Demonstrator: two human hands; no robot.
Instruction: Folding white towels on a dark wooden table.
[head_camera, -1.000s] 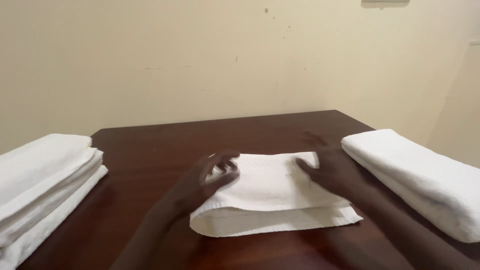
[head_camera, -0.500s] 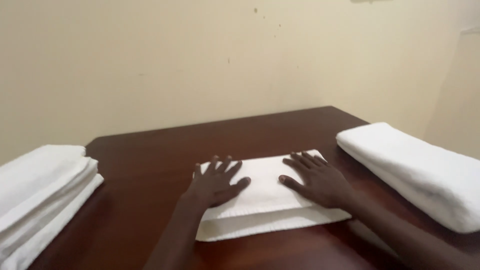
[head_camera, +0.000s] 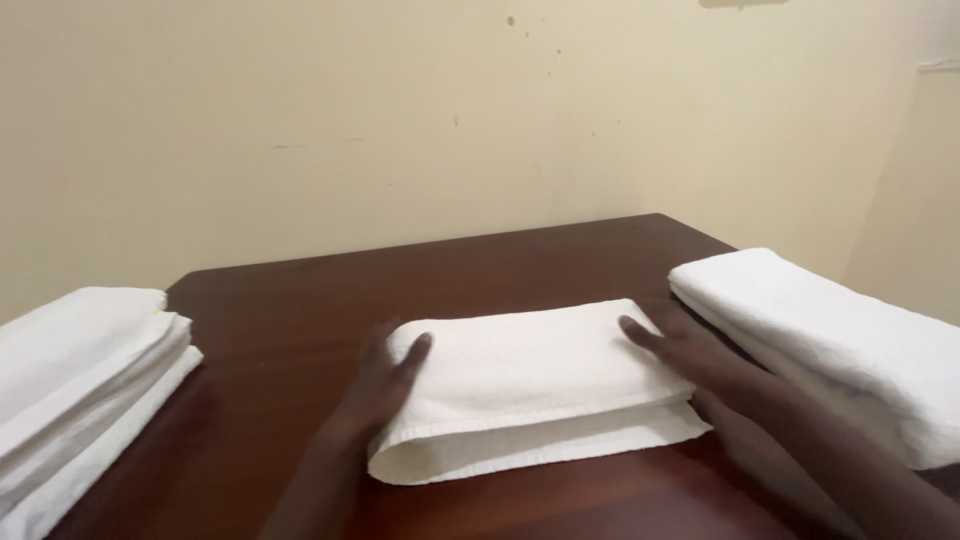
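The head camera looks down on a dark wooden table (head_camera: 300, 310) set against a cream wall (head_camera: 400, 120). A folded white towel (head_camera: 530, 385) lies near the middle of the table, folded in layers with the rounded fold toward the left and the loose edges showing along the near side. The left hand (head_camera: 385, 385) rests flat and open against the towel's left end, thumb lying on its top surface, gripping nothing. The right hand (head_camera: 690, 360) lies open at the towel's right end, fingers spread over the top edge, pressing rather than clasping. Just beside the right hand, a thicker folded white towel (head_camera: 830, 340) lies at the table's right edge. Well apart, on the left, a stack of folded white towels (head_camera: 80, 390) sits at the table's corner.
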